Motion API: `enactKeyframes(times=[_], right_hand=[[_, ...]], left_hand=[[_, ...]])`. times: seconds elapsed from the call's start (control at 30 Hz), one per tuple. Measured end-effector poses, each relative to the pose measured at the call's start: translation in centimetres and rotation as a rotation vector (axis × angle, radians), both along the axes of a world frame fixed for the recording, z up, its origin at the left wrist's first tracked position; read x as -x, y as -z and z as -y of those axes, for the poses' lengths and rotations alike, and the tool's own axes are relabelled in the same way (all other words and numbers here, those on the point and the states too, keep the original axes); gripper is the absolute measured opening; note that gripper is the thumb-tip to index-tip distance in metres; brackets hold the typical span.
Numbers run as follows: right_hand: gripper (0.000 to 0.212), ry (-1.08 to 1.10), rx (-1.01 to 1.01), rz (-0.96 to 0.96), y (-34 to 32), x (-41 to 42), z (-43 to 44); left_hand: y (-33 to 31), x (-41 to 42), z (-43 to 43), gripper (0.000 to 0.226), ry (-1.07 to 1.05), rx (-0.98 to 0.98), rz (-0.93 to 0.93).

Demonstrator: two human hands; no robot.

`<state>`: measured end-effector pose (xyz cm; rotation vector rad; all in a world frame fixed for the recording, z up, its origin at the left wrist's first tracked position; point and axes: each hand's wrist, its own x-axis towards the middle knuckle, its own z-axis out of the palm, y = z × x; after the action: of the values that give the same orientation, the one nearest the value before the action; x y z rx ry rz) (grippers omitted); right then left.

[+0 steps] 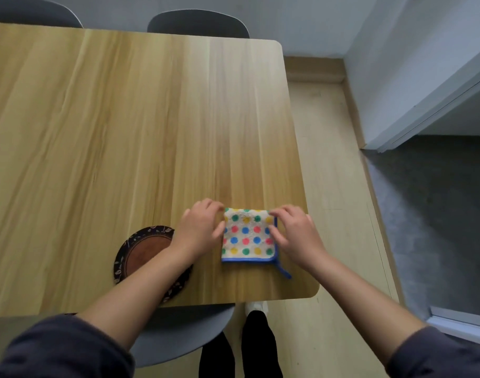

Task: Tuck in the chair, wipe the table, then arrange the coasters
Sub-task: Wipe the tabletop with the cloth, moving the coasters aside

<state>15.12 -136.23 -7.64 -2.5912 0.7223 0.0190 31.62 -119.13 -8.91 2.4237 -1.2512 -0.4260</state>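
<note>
- Pinching the cloth (pixel 247 238) at its far left corner with the left hand (pixel 199 227), fingers curling over the far edge, thumb pressing against the left side.
- Pinching the same cloth at its far right corner with the right hand (pixel 296 233), fingers curling onto the far edge, thumb lying on the dotted face; fingertips blurring slightly.
- Holding the cloth flat on the table (pixel 124 132), folded into a square, close to the near right corner.
- Showing, on the cloth, rows of red, blue, green and yellow dots, a blue border, and a blue loop (pixel 284 271) trailing from the near right corner onto the wood.
- Reaching the left forearm across the coaster (pixel 140 255), hiding part of it.
- Leaving that coaster flat on the table just left of the cloth and apart from it, dark leaf-patterned rim circling a brown centre.
- Standing at the near edge beside the grey chair (pixel 184 334), its seat reaching under the tabletop.
- Showing black trousers (pixel 256 345) and a white shoe (pixel 256 306) to the right of that chair.
- Facing two far chairs (pixel 198 24) across the table, only their grey backs showing.
- Wearing dark sleeves (pixel 56 347) ending above bare forearms.
</note>
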Motion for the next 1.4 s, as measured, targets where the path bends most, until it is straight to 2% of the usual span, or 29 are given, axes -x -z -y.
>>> enactKeyframes(times=[0.07, 0.17, 0.23, 0.3, 0.37, 0.43, 0.53, 0.67, 0.77, 1.1, 1.27, 1.4], right_hand=[[0.036, 0.047, 0.007, -0.042, 0.7, -2.1, 0.1], [0.028, 0.080, 0.042, -0.110, 1.6, -4.3, 0.2], [0.030, 0.132, 0.078, -0.027, 1.8, -4.4, -0.1], [0.041, 0.062, 0.031, 0.068, 2.0, -3.8, -1.8], [0.051, -0.070, -0.036, 0.058, 2.6, -3.2, -4.4], [0.057, -0.111, -0.053, -0.091, 3.8, -3.4, -6.4], [0.061, -0.101, 0.165, -0.291, 5.5, -4.0, -6.8], [0.059, -0.012, 0.224, -0.327, 6.5, -1.1, -3.8], [0.059, 0.003, 0.257, -0.383, 6.3, 2.9, -2.3], [0.059, -0.072, 0.198, -0.377, 5.2, 9.6, -5.9], [0.060, -0.100, 0.212, -0.396, 5.3, 5.2, -2.6], [0.060, -0.071, 0.215, -0.385, 5.6, -0.3, 1.7]], left_hand=[[0.4, -0.3, 2.3, 0.043, -0.084, -0.064, -0.039], [1.2, -0.3, 4.7, 0.026, -0.112, -0.085, 0.011], [1.6, -0.5, 5.0, 0.027, -0.147, -0.035, 0.019], [1.7, -0.9, 4.1, 0.032, -0.165, 0.029, 0.022], [2.0, -1.6, 2.7, 0.038, -0.165, 0.020, 0.074], [2.3, -2.2, 1.2, 0.052, -0.143, -0.109, 0.117], [2.7, -2.8, 0.2, 0.075, -0.076, -0.316, 0.108], [2.9, -3.2, -0.2, 0.087, 0.030, -0.472, 0.077], [2.2, -3.2, 0.2, 0.092, 0.040, -0.516, 0.060], [0.6, -3.2, 0.8, 0.101, 0.050, -0.549, 0.031], [0.1, -3.7, 1.8, 0.100, 0.029, -0.565, 0.046], [0.2, -4.7, 2.6, 0.082, -0.042, -0.442, 0.136]])
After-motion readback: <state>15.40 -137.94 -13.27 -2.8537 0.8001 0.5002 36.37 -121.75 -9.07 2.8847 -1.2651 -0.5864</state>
